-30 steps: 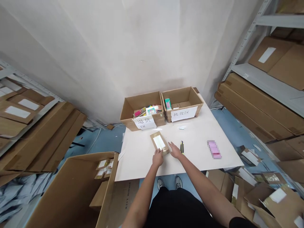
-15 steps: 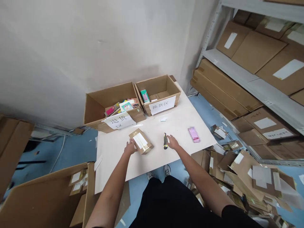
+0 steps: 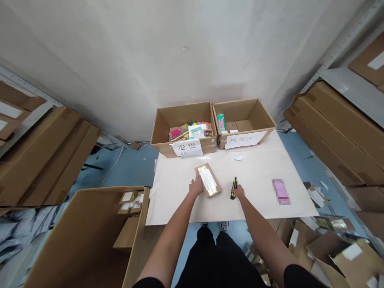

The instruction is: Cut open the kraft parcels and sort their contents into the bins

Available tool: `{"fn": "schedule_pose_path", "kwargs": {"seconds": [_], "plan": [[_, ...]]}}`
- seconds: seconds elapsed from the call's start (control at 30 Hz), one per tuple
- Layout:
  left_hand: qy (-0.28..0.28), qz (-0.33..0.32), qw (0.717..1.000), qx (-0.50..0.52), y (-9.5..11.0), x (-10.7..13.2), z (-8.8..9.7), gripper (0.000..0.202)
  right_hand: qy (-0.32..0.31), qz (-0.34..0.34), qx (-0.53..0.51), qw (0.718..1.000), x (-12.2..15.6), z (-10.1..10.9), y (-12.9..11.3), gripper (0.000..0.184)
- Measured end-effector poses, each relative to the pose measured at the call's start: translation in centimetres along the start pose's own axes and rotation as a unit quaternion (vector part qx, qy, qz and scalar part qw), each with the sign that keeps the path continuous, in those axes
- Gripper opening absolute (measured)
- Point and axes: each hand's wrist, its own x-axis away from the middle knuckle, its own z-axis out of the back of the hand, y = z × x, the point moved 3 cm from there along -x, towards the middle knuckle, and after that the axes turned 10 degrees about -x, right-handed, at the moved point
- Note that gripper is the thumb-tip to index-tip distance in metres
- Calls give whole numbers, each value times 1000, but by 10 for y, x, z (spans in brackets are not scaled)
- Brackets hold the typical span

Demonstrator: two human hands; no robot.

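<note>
A small taped cardboard box (image 3: 209,182) with a white label lies on the white tabletop (image 3: 180,204). My left hand (image 3: 195,186) grips its left side, with the fingers along the edge; the thumb is hard to make out. To the right, my right hand (image 3: 239,192) has closed its fingers on a black and yellow utility knife (image 3: 233,187), which lies at or just above the tabletop. Whether its blade is out cannot be seen. Further right, a pink item (image 3: 281,192), blurred by pixelation, rests on the table.
Two open cartons with handwritten signs stand at the back: the left carton (image 3: 163,148) holds assorted small packs, the right carton (image 3: 267,124) a few. A large open carton (image 3: 90,190) is at the left. Flattened cardboard (image 3: 339,240) litters the right floor; shelves with boxes (image 3: 339,132) flank the table.
The camera view has swung left, so everything sits further right in the picture. My right hand has come closer to the utility knife and closed on it. My left hand stays at the box.
</note>
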Motion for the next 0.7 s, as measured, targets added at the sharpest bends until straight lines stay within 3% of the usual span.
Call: {"fn": "schedule_pose_path", "kwargs": {"seconds": [0.13,0.23,0.3,0.37,0.5,0.7], "plan": [[4,-10,998,62,-5,1,-3,115,-10,-78,-17,997,-21,-6,-55,46],[7,-26,996,83,-6,1,-3,112,-27,-27,-52,998,-30,-15,-114,58],[9,-39,996,76,-6,0,-3,110,-58,17,-35,998,-33,-25,-150,61],[16,-52,996,67,-5,0,-2,107,-86,17,5,996,-34,-35,-175,61],[28,-75,996,35,-6,2,0,106,-113,-29,81,990,-38,-44,-196,62],[0,-85,995,-54,-16,4,3,115,-155,-35,142,977,-30,-33,-200,62]]}}
